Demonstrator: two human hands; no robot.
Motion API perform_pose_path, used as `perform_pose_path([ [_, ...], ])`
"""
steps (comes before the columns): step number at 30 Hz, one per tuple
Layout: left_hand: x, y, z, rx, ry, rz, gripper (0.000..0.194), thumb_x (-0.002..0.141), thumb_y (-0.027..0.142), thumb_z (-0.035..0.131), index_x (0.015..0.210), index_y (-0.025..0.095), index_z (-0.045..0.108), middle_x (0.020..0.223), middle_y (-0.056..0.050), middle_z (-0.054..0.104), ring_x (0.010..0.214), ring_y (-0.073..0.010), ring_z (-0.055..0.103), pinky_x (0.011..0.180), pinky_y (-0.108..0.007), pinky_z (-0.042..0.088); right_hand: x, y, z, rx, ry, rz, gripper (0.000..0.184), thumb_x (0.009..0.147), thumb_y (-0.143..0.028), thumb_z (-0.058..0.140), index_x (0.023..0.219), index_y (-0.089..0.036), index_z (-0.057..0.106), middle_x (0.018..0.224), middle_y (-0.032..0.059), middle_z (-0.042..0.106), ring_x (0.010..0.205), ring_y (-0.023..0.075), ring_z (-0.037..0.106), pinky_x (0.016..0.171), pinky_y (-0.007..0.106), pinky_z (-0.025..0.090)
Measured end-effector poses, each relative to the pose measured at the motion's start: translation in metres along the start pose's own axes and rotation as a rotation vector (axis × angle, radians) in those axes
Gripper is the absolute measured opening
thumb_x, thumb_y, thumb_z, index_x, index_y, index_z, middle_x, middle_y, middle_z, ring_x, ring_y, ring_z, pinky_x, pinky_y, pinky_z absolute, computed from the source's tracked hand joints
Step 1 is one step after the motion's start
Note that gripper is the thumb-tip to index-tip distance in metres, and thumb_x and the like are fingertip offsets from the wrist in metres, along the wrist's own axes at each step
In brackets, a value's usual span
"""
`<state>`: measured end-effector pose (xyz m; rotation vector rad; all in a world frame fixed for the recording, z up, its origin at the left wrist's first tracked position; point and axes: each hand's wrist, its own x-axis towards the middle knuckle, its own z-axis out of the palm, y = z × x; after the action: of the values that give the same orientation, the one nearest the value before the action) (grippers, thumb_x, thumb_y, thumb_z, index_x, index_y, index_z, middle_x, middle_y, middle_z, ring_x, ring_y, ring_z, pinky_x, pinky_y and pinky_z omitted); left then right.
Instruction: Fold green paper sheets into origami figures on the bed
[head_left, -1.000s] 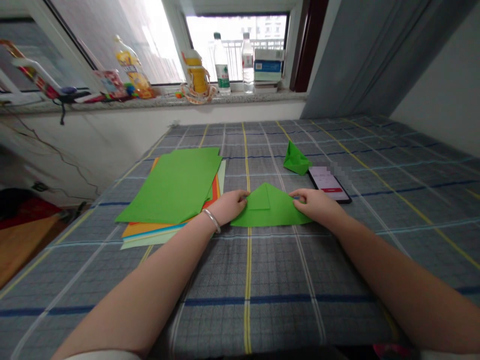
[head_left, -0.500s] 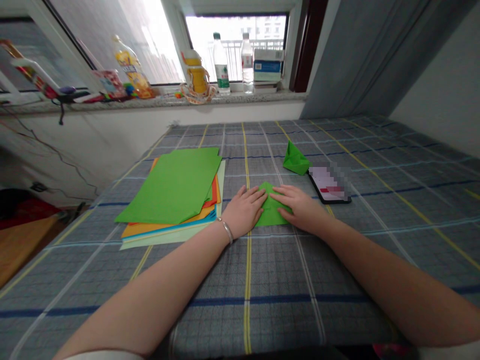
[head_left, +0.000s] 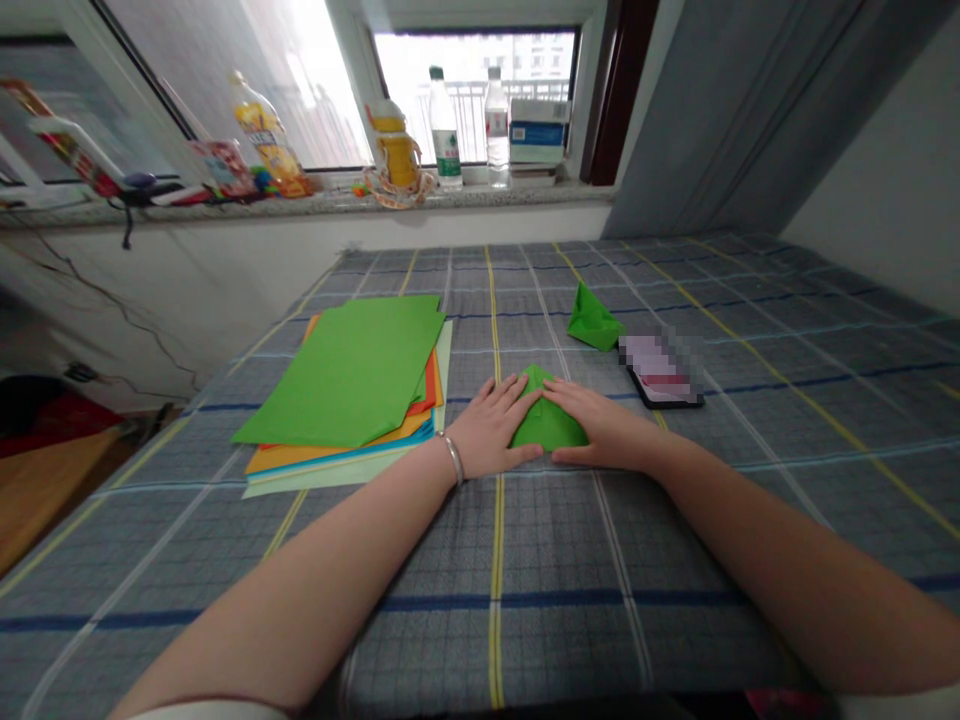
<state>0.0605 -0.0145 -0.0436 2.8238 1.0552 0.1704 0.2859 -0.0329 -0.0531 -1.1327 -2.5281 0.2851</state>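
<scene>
A piece of green paper point(head_left: 548, 425) folded into a triangle lies on the checked cloth in front of me, its tip pointing away. My left hand point(head_left: 493, 428) rests on its left side, fingers stretched over the slope and thumb along the near edge. On the opposite side my right hand point(head_left: 600, 425) lies in the same way, fingertips near the top and thumb at the near edge. Both hands have their fingers apart and cover the paper's sides. Beyond the right hand stands a folded green paper shape point(head_left: 592, 320) with a pointed top.
A phone point(head_left: 664, 372) lies right of my right hand, its screen blurred. To the left is a stack of coloured sheets point(head_left: 349, 375), green on top. Bottles, a yellow cup point(head_left: 397, 155) and a blue-and-white box point(head_left: 538, 130) stand on the windowsill point(head_left: 510, 197).
Both thumbs have moved towards me, down to the paper's near edge, and their tips are now close together. The other fingers stay on the paper's upper sides.
</scene>
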Motion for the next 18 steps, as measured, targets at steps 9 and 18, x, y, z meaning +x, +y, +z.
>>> perform_pose_path([
  [9,0.0,-0.003,-0.006,-0.14,0.096,0.116,0.067,0.076,0.053,0.066,0.126,0.013,0.048,0.147,-0.019,0.037,0.137,-0.0317,0.035,0.112,-0.047,0.031,0.0,-0.016,-0.023,-0.031,0.018,-0.006,0.033,0.069,-0.037,0.073,0.092,-0.023,0.055,0.118,0.0084,0.063,0.111,0.0271,0.057,0.092,0.045,0.046],
  [18,0.001,-0.002,-0.004,-0.147,0.091,0.185,0.079,0.079,0.049,0.064,0.141,0.012,0.033,0.146,-0.017,0.04,0.137,-0.0288,0.035,0.114,-0.045,0.029,-0.003,-0.012,-0.03,-0.042,-0.001,-0.04,0.03,0.069,-0.037,0.075,0.087,-0.022,0.056,0.115,0.0078,0.063,0.107,0.0251,0.057,0.09,0.041,0.046],
])
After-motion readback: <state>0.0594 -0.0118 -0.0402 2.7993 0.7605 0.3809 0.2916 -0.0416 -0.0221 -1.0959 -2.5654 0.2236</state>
